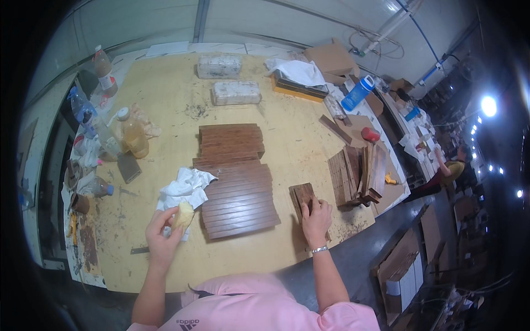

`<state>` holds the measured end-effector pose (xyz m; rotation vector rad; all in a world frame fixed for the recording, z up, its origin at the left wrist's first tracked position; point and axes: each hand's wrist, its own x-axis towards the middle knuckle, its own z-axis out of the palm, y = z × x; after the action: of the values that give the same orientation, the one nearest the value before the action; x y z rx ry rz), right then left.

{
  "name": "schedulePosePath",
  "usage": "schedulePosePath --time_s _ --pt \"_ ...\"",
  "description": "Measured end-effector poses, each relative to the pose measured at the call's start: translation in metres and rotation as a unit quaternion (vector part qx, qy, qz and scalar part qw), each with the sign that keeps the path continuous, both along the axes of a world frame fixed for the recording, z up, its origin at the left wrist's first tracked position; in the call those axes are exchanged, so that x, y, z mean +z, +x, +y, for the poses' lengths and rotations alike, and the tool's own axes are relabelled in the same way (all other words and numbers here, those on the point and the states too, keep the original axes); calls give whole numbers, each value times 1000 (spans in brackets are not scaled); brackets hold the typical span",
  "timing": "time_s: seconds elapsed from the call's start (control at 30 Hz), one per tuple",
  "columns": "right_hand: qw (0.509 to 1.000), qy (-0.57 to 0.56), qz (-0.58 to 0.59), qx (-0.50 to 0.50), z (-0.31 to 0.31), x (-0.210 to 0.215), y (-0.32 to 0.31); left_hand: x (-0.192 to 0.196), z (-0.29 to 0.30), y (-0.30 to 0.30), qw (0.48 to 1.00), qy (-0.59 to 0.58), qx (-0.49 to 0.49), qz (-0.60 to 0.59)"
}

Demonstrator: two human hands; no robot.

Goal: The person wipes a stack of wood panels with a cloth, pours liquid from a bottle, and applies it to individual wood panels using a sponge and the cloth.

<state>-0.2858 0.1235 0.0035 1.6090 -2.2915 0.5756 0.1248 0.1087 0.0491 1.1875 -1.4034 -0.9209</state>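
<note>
My left hand pinches a pale yellow wad, which may be sponge or folded cloth, above the table. Just beyond it lies a crumpled white cloth, against the left edge of a row of reddish-brown wooden strips set side by side. More such strips lie at the far end of that row. To the right, my right hand has its thumb and fingers closed on a darker wooden strip in a small group; the palm partly covers these pieces.
A loose pile of wooden strips stands right of my right hand, near a red lid-like object and a blue bottle. Two wrapped blocks sit at the back. Several plastic bottles line the left side. Another person is far right.
</note>
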Motion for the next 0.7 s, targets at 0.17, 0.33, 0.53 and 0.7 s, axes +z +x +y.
schedulePosePath --time_s 0.17,0.33,0.53,0.7 --pt "963 -6 -104 250 6 20 79 -2 7 7 999 32 14 36" --pt "925 2 -94 368 23 -12 122 -5 13 15 995 60 33 76" --pt "927 -56 -59 366 27 -12 121 -2 24 30 981 114 83 134" --pt "905 28 -63 420 32 -4 112 -8 25 31 976 114 84 165"
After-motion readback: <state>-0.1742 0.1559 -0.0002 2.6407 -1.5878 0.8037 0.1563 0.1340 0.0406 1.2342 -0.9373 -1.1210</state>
